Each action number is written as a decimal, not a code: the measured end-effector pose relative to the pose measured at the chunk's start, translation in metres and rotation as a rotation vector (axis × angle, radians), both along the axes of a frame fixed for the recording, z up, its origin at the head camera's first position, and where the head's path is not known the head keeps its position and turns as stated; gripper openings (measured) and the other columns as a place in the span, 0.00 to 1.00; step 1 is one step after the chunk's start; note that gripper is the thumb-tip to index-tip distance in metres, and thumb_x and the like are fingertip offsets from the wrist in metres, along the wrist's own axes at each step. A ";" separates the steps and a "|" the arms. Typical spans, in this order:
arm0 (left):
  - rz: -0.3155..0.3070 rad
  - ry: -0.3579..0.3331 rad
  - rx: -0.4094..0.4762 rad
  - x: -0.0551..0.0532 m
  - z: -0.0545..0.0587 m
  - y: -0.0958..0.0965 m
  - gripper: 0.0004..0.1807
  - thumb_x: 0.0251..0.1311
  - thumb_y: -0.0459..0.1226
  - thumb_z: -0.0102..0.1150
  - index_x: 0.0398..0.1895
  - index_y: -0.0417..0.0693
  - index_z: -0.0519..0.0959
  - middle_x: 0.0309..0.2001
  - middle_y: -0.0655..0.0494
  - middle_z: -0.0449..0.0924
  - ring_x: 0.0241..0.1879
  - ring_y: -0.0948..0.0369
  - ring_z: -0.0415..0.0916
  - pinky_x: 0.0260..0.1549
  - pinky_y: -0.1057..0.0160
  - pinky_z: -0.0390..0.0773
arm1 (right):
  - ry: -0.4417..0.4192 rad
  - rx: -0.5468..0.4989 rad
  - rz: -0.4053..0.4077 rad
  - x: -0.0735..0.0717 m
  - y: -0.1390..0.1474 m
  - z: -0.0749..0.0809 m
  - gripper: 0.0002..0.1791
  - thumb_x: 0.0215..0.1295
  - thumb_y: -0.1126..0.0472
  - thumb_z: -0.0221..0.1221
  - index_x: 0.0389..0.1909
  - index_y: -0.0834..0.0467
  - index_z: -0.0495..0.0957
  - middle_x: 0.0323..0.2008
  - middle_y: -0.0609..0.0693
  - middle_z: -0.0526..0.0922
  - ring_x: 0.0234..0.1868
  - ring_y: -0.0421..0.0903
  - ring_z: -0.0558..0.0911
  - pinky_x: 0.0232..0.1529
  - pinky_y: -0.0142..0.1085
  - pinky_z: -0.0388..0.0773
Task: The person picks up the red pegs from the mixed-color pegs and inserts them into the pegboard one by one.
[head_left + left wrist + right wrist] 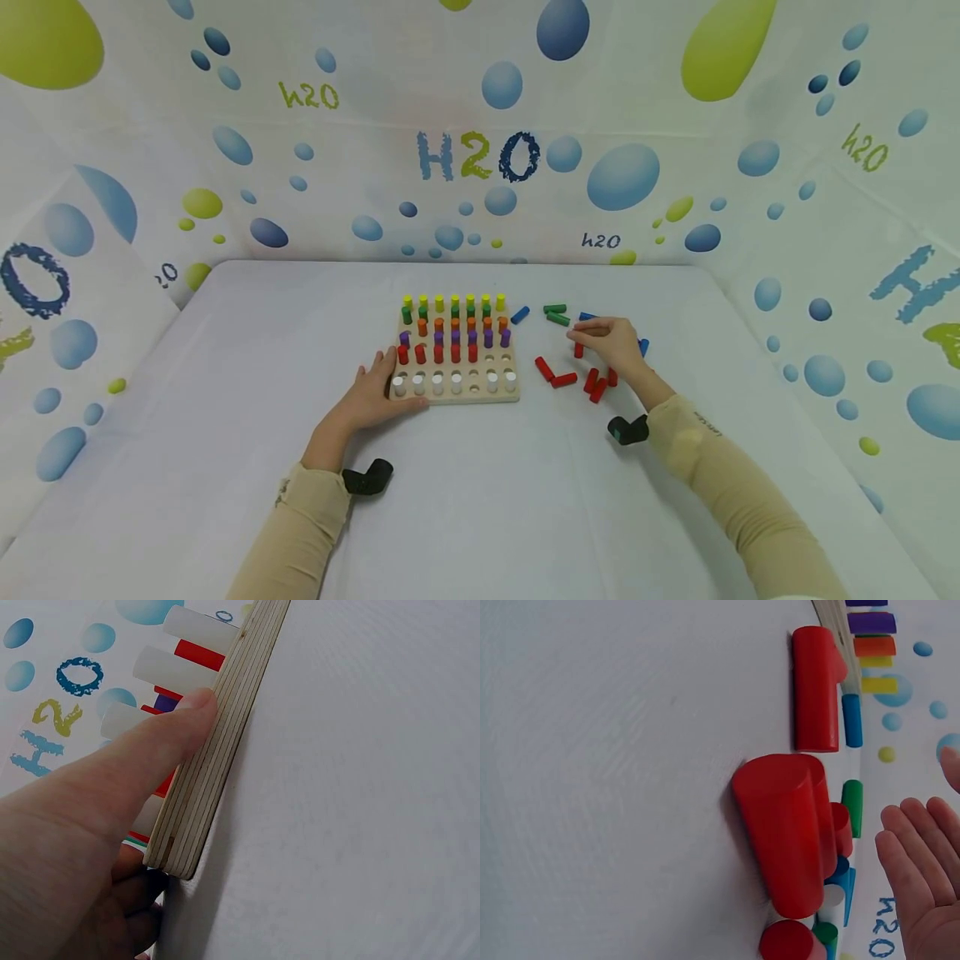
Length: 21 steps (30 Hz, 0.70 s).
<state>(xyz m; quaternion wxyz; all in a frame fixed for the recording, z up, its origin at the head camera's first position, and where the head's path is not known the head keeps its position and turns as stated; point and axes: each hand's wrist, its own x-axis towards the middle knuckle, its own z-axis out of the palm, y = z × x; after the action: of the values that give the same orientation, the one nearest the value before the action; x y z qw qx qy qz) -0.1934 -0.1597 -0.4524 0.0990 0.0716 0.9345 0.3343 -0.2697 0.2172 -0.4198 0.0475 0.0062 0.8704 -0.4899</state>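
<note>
A wooden pegboard (459, 398) carries rows of yellow, green, orange, purple, red and white pegs. My left hand (369, 398) holds its near left corner. In the left wrist view the thumb (161, 739) lies against the layered front edge, while the other fingers bend around the left side. To the right of the board, my right hand (613, 343) hovers over loose pegs, fingertips just above a standing red peg (578, 351). The right wrist view has its fingers (922, 851) fairly straight, thumb apart, with nothing visible between them.
Several loose red pegs (565, 380) lie on the white table (480, 492) right of the board. Green pegs (557, 318) and a blue peg (521, 315) lie farther back. A white peg (831, 904) shows among the loose ones. A patterned cloth wall (390, 100) surrounds the table.
</note>
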 end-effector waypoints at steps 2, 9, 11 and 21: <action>0.000 -0.002 -0.002 0.000 0.000 0.000 0.61 0.46 0.60 0.61 0.70 0.35 0.39 0.70 0.37 0.40 0.69 0.46 0.32 0.65 0.46 0.31 | -0.015 0.011 -0.002 -0.001 0.001 -0.002 0.21 0.56 0.52 0.63 0.47 0.61 0.78 0.47 0.58 0.80 0.48 0.52 0.77 0.52 0.42 0.73; -0.004 -0.004 -0.004 -0.001 0.000 0.000 0.61 0.46 0.60 0.61 0.70 0.35 0.39 0.70 0.37 0.40 0.69 0.46 0.32 0.65 0.46 0.31 | -0.032 0.094 -0.010 -0.004 0.004 -0.004 0.23 0.58 0.52 0.61 0.49 0.63 0.77 0.46 0.60 0.80 0.47 0.53 0.78 0.48 0.40 0.76; -0.005 -0.005 -0.003 -0.001 0.000 -0.001 0.61 0.46 0.61 0.61 0.70 0.35 0.39 0.70 0.37 0.40 0.69 0.46 0.32 0.65 0.46 0.31 | -0.031 0.138 -0.010 -0.006 0.004 -0.004 0.22 0.58 0.52 0.61 0.48 0.63 0.77 0.44 0.60 0.81 0.46 0.53 0.78 0.47 0.39 0.76; -0.004 0.001 0.001 -0.001 -0.001 -0.001 0.61 0.46 0.61 0.61 0.70 0.35 0.39 0.70 0.37 0.41 0.69 0.46 0.32 0.65 0.46 0.31 | -0.062 0.382 0.005 -0.016 -0.005 0.001 0.18 0.58 0.54 0.62 0.42 0.65 0.80 0.37 0.58 0.79 0.36 0.50 0.74 0.30 0.31 0.72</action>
<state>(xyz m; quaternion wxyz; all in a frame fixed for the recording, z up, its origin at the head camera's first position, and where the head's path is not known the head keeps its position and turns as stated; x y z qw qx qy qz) -0.1948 -0.1606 -0.4534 0.0990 0.0736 0.9342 0.3347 -0.2859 0.2124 -0.4184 0.0734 0.0277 0.9457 -0.3154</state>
